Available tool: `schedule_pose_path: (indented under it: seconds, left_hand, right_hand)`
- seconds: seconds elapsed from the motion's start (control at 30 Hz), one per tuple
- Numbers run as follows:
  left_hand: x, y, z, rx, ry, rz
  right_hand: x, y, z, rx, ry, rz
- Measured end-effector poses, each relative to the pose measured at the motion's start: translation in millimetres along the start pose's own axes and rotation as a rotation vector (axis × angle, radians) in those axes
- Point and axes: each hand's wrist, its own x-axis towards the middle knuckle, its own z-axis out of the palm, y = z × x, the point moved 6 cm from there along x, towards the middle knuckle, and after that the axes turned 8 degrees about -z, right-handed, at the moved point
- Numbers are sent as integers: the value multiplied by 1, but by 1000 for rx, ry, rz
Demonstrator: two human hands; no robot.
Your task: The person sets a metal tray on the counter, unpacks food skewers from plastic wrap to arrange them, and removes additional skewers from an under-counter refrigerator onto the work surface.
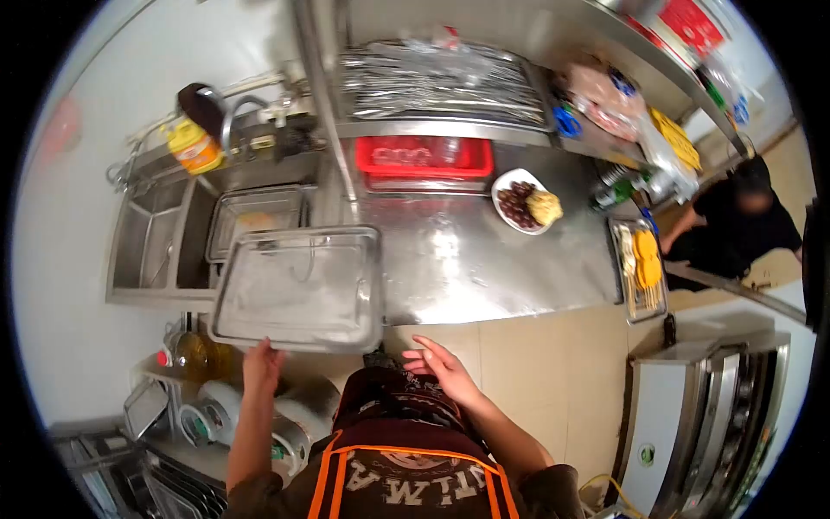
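Observation:
A large shallow metal tray [298, 290] lies over the front of the sink counter and sticks out past its edge. My left hand [262, 365] is at the tray's near rim, with its fingers closed on the edge toward the left. My right hand [443, 368] is in the air off the tray's near right corner, fingers spread and holding nothing. Behind, a second metal tray [226, 227] rests in the sink [156, 229], partly covered by the large one.
On the steel counter [484, 277] are a white plate [508, 183] of dark round food and a red basket [424, 157]. A food tray [638, 268] stands at its right end. A person [739, 221] crouches beyond. Gas cylinders [298, 424] stand below left.

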Motion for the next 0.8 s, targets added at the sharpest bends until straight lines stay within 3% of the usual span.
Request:
schedule_pose_path:
  seconds: [0.07, 0.17, 0.23, 0.37, 0.43, 0.5, 0.6, 0.73, 0.8]
  left_hand:
    - [32, 44, -31, -58, 99, 99]
    - [93, 93, -64, -60, 177, 206]
    - [174, 109, -110, -46, 178, 170]
    - [268, 125, -105, -143, 269, 27]
    - [234, 133, -62, -7, 344, -24]
    - [268, 126, -74, -37, 433, 11]
    - [319, 120, -96, -3, 339, -20]
    - [327, 122, -103, -30, 514, 142]
    - [315, 128, -86, -99, 456, 115]
  right_hand:
    - [9, 21, 2, -234, -56, 22]
    - [6, 52, -10, -347, -6, 61]
    - [-2, 54, -16, -351, 108, 90]
    - [-20, 69, -47, -367, 271, 17]
    - [-31, 69, -54, -415, 327, 30]
    - [-44, 71, -68, -424, 420, -19]
    - [-60, 81, -84, -434, 491, 59]
    - [-74, 76, -103, -527, 528, 109]
    - [-80, 82, -115, -429, 592, 132]
